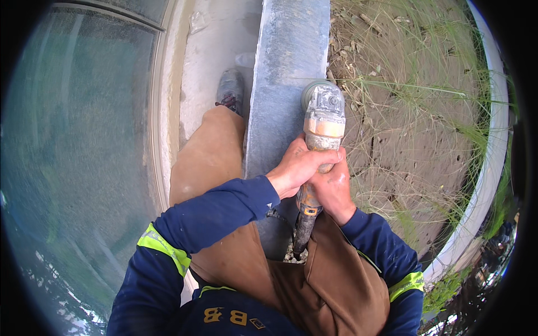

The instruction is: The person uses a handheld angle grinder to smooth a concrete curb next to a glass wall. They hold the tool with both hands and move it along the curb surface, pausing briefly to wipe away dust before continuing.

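Observation:
A dusty angle grinder [325, 120] lies lengthwise before me, its head pointing away and its body between my legs. Its round disc [307, 94] rests at or just over the right edge of a long grey stone ledge [286, 50]; I cannot tell whether the two touch. My left hand [297, 166] is wrapped round the grinder's neck from the left, thumb reaching across the top. Just behind it, my right hand [334, 187] grips the body from the right. My palms hide the middle of the tool.
Left of the ledge runs a pale dusty strip [207, 39], where my shoe [230, 89] stands, beside a large window [84, 112]. To the right lies a bed of dry soil [403, 140] with long grass, bounded by a curved pale border [493, 123].

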`<state>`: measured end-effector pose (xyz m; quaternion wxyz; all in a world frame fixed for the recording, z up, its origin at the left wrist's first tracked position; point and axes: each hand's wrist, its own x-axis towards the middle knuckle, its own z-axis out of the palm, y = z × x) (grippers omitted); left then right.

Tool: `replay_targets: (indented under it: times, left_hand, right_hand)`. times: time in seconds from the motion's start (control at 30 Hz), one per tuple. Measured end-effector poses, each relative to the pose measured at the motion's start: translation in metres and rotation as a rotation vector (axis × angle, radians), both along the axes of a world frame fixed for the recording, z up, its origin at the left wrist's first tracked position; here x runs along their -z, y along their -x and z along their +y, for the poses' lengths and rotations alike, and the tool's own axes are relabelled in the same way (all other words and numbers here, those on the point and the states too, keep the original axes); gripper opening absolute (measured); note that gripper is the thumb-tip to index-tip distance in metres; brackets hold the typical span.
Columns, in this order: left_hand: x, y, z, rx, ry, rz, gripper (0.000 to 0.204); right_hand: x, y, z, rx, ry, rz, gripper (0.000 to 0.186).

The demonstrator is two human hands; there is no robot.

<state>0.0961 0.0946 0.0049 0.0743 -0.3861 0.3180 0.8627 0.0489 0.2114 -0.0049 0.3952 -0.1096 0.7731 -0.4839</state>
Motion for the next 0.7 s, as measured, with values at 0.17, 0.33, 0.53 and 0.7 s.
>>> replay_targets:
  times: [0.17, 0.33, 0.53, 0.7]
  left_hand:
    - [0.0064, 0.0021, 0.003, -0.008, 0.039, 0.029, 0.041]
    - [0.0026, 0.0031, 0.0002, -0.002, 0.024, 0.029, 0.042]
    - [0.0015, 0.002, 0.002, -0.019, 0.012, 0.002, 0.042]
    - [0.0003, -0.0007, 0.0021, -0.015, -0.006, 0.012, 0.041]
  right_hand:
    - [0.0008, 0.0003, 0.001, 0.053, 0.016, -0.018, 0.067]
    - [-0.0005, 0.0029, 0.0001, 0.03, -0.005, 0.0, 0.067]
    - [-0.0052, 0.0024, -0.0002, 0.033, -0.021, -0.016, 0.067]
    - [-0.0079, -0.0006, -0.0013, 0.012, -0.071, 0.009, 0.066]
